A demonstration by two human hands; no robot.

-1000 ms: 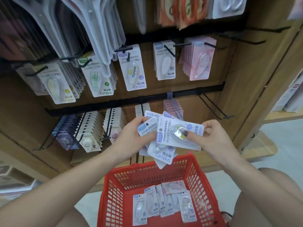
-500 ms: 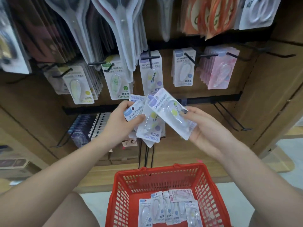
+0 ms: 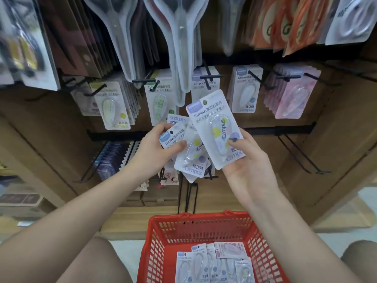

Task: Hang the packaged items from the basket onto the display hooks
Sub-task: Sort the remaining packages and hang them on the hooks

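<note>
Above basket (image 3: 159,242) | right hand (image 3: 247,170) grip closed on white Campus blister pack (image 3: 216,129) | left hand (image 3: 155,148) clutches several packs (image 3: 189,158)

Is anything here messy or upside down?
Yes. In the left hand, the fanned packs sit crooked, and one pack at the back has its Campus print upside down. The right hand's pack is tilted but reads right way up.

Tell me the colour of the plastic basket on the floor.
Red: the slotted plastic basket shows plainly in the head view, with packaged items lying in it.
</note>
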